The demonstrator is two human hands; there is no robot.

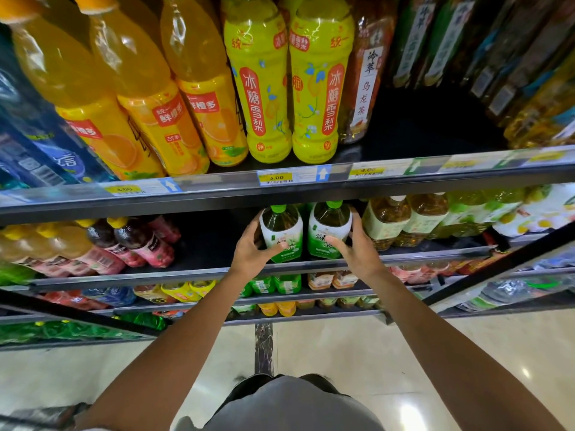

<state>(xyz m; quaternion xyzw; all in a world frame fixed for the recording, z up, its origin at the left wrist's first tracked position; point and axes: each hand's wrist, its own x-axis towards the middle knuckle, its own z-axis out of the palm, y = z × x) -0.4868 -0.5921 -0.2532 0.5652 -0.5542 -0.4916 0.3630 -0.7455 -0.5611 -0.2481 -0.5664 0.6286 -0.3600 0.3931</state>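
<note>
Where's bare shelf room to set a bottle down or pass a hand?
Middle shelf: bare between the pink-label bottles and the left green tea bottle. Top shelf: bare between the oolong tea bottle and the dark bottles at right. Crowded: amber bottles stand tight beside the right green tea bottle and right hand.

The dark shelf (211,244) with its metal front rail carries a row of standing drinks. Near its middle the left green tea bottle (281,233) and the right green tea bottle (330,230) stand side by side, green-capped, close to the front edge. At three o'clock from them, just beside, stand amber bottles (404,219) with white caps and pale labels. At nine o'clock, well apart, are dark drinks (137,241) with yellow caps and pink labels, then pale yellow bottles (59,241) farther along.
</note>
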